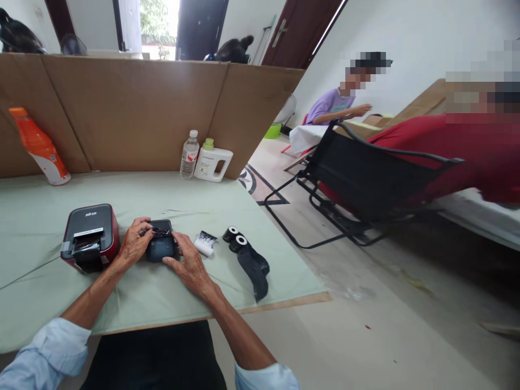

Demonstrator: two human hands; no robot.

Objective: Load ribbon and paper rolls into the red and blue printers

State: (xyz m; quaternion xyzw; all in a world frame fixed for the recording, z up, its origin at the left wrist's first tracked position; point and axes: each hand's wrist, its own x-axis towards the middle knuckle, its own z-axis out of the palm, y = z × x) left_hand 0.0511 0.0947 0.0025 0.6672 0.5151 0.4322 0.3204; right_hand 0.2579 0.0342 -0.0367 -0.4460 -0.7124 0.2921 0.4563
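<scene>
Left hand (135, 242) pinches at a black device (161, 249); right hand (192, 267), loosely curled, holds it.

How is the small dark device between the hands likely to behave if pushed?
The dark device probably won't tip: it sits low and broad on the green table. It looks boxy and stiff, so should hold its shape. With left hand and right hand at opposite sides, it may slide without turning.
</scene>
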